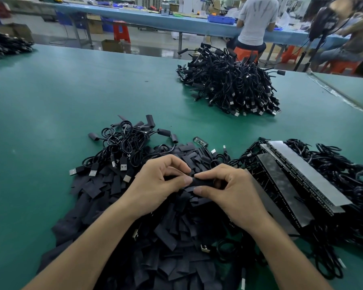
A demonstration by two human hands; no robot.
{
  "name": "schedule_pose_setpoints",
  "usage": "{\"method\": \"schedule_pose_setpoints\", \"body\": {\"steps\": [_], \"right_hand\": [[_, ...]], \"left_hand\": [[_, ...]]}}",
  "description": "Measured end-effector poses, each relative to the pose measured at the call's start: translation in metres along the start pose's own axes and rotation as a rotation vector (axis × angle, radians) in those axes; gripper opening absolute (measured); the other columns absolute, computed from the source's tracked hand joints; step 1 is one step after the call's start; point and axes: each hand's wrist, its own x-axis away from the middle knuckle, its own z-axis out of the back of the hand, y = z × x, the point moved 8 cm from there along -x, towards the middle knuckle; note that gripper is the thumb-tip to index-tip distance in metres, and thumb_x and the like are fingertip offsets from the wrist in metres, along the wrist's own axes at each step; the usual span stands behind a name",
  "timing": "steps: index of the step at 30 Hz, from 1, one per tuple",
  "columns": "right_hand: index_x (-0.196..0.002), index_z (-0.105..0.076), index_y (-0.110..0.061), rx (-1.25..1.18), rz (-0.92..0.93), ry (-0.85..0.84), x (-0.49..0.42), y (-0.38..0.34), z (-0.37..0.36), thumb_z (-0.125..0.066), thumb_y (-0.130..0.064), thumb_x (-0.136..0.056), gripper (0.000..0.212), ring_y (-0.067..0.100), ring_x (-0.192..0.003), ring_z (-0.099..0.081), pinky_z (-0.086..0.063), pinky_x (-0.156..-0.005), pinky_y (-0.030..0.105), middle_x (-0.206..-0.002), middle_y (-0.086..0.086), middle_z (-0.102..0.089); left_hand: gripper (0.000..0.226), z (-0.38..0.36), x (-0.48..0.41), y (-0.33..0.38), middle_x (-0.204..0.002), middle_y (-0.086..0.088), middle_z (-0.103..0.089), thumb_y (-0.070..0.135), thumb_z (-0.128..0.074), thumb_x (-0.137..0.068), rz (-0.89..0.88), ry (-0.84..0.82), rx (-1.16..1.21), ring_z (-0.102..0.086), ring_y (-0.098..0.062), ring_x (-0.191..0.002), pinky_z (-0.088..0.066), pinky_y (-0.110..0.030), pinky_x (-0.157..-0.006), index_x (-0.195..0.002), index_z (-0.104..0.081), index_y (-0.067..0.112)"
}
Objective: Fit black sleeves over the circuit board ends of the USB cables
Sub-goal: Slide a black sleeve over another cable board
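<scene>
Head view. Working just above a heap of flat black sleeves (166,237) on the green table (50,122). Pinching one sleeve (199,182) from both ends: left hand (159,183) with thumb and forefinger pressed on its left end, right hand (228,191) curled round the right end, thumb and forefinger closed on it. Cannot tell whether a circuit board is inside, hidden as it would be by the fingers and the sleeve itself. Probably mid-fit, judging from the grip.

Worth watching from here:
- Pinching too hard, flattening the sleeve mouth and snagging a board corner on the rim.
- Pushing askew and leaving part of the board bare.
- Dragging on a cable tangled in the coils below, pulling the board back out.

Also near — a loose bare board (200,141) just beyond the hands, sleeved cables (124,141) to the left, taped strips of cables (291,181) to the right, and a finished pile (228,84) well apart.
</scene>
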Motion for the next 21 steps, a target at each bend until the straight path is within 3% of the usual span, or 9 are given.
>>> {"method": "schedule_pose_setpoints", "body": {"steps": [6, 12, 21], "right_hand": [[-0.092, -0.079, -0.024, 0.01, 0.019, 0.044, 0.001, -0.002, 0.003, -0.087, -0.009, -0.069, 0.028, 0.005, -0.079, -0.067, -0.054, -0.075, 0.023, -0.085, -0.008, -0.07], [-0.091, -0.079, -0.027, 0.021, 0.049, 0.079, 0.001, -0.004, 0.005, -0.087, -0.013, -0.07, 0.027, 0.006, -0.076, -0.065, -0.048, -0.07, 0.014, -0.082, -0.009, -0.068], [-0.097, -0.079, -0.023, 0.025, 0.121, 0.067, 0.002, -0.008, 0.001, -0.088, -0.013, -0.069, 0.031, 0.006, -0.084, -0.067, -0.05, -0.075, 0.015, -0.088, -0.011, -0.069]], "left_hand": [[0.006, 0.005, 0.0, 0.001, -0.073, 0.001, -0.072, 0.016, -0.07, -0.091, -0.011, 0.032, -0.003, -0.063, -0.007, -0.066, -0.048, -0.015, -0.066, -0.088, -0.072, 0.02], [0.006, 0.011, 0.0, -0.003, -0.068, -0.003, -0.072, 0.019, -0.078, -0.084, 0.06, 0.067, 0.011, -0.061, -0.009, -0.06, -0.044, -0.014, -0.055, -0.083, -0.071, 0.02], [0.011, 0.01, 0.001, -0.002, -0.067, -0.005, -0.071, 0.004, -0.079, -0.08, 0.099, 0.05, 0.15, -0.062, -0.009, -0.058, -0.046, -0.014, -0.055, -0.087, -0.072, 0.008]]}}
